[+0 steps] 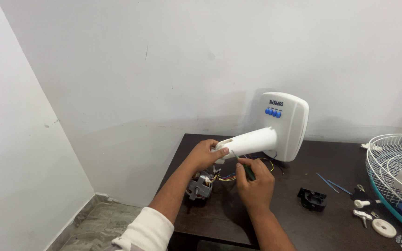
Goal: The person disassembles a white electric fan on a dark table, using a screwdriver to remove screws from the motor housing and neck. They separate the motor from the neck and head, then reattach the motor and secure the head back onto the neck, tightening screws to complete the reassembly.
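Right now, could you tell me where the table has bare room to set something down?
Bare wood lies between the right hand and the black part. The table edge below the motor is also free. By the fan grille, small parts crowd it.

One label only: a short line of dark blue print (276, 102) near the upper edge of the white, rounded-square fan base (290, 130); it sits upside down, just above four blue buttons (273, 112); no packages, signs or screens.

The dark worktop (257, 218) carries a bare motor (200, 186), a black plastic part (312, 199), 2 blue sticks (332, 184), small white fittings (373, 218) and a wire fan guard (391, 162).
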